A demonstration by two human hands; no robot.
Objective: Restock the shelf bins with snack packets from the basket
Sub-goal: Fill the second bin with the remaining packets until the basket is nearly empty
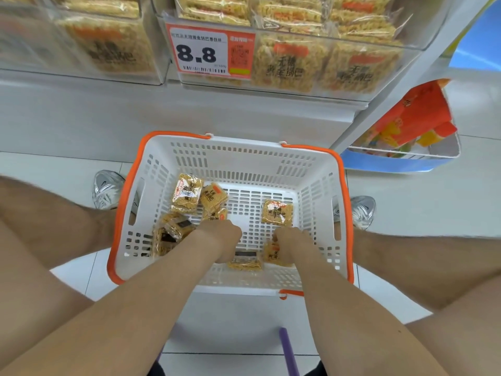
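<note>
Basket point(244, 158) middle seems open (packets point(187, 196) crowd left).

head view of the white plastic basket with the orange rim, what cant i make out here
Head view, one line per item:
Left hand: fingers hidden behind its own back; any grip unclear.
Right hand: touches a yellow snack packet; its fingers are hidden, grip unclear.
Clear plastic shelf bins: cut off by the top edge, fill level unknown.
Orange price tag: small print blurred.
</note>
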